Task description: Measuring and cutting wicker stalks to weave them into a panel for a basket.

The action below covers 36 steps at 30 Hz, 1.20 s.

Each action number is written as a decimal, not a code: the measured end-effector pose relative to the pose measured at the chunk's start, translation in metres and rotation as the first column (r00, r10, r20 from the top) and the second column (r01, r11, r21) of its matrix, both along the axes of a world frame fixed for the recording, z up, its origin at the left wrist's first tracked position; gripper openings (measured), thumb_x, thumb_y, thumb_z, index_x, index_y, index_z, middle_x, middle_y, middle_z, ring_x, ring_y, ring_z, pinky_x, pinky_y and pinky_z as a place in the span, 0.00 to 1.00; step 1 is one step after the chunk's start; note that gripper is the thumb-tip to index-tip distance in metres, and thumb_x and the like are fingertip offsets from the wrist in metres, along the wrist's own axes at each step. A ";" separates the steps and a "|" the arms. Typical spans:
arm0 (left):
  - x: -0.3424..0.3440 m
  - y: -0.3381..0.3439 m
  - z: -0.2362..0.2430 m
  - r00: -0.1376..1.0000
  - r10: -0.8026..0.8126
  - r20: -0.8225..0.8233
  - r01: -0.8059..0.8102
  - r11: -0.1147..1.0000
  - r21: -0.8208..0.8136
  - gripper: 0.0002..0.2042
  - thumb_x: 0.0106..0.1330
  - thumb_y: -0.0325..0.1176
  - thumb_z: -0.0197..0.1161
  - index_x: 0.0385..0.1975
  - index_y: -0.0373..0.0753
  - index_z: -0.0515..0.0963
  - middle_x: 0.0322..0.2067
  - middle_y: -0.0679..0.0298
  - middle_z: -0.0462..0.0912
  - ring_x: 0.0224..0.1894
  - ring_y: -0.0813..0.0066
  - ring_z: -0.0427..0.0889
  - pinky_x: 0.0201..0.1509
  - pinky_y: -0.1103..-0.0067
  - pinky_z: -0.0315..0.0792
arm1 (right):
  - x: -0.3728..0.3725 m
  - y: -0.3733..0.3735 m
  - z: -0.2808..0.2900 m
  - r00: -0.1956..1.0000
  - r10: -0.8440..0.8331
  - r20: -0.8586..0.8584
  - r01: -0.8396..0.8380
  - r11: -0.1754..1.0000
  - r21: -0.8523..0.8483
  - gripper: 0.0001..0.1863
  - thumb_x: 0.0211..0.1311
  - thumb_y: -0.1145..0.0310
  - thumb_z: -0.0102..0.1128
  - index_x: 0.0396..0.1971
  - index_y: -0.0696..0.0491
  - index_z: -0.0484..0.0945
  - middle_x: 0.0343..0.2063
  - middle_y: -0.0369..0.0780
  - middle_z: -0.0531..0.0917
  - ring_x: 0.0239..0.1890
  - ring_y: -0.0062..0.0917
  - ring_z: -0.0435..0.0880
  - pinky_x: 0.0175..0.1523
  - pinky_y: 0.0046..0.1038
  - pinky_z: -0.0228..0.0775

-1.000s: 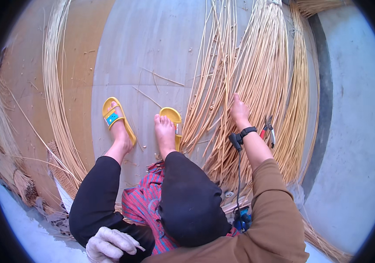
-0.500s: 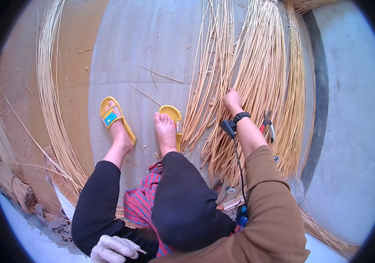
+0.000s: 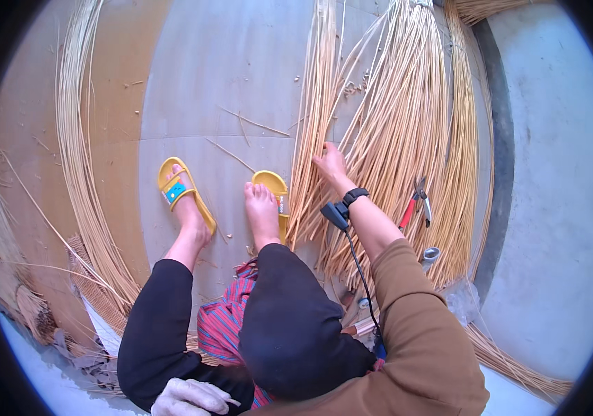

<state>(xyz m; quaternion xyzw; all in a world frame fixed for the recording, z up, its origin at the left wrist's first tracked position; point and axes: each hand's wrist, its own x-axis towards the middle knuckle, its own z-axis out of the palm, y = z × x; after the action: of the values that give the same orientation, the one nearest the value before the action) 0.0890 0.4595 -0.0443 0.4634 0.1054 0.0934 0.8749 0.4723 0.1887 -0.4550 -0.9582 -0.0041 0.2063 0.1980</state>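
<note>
My right hand, bare and with a black band and small device at its wrist, is at the edge of a narrow bunch of thin tan canes. Its fingers are closed around some of them, though the fingertips are partly hidden. Just right of it a thick fan of similar canes is spread, bound near its top. My left hand wears a white glove and rests low over my lap with curled fingers. Anything inside it is hidden.
Red-handled pruning shears lie on the canes, near a small metal cup-like object. A yellower cane bundle runs along the right. Another long bundle lies at left. My feet are in yellow slippers; cut bits are scattered about.
My right hand has moved left, from the thick fan to the narrow bunch. The loose canes there are drawn closer together, with a gap beside the fan. My left hand has hardly moved.
</note>
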 end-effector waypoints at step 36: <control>-0.006 -0.018 0.010 0.936 0.105 -0.335 -0.055 0.986 0.156 0.21 0.71 0.48 0.67 0.47 0.34 0.73 0.39 0.51 0.75 0.37 0.65 0.78 0.50 0.71 0.74 | -0.024 -0.019 -0.051 0.775 -0.290 -0.562 0.583 0.672 0.457 0.14 0.77 0.62 0.54 0.56 0.51 0.75 0.27 0.33 0.81 0.24 0.19 0.80 0.26 0.24 0.73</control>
<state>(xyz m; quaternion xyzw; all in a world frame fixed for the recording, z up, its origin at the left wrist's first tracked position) 0.0831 0.4411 -0.0342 0.5301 0.2675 0.0546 0.8028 0.4486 0.1694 -0.5057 -0.7389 0.2113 0.3507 0.5352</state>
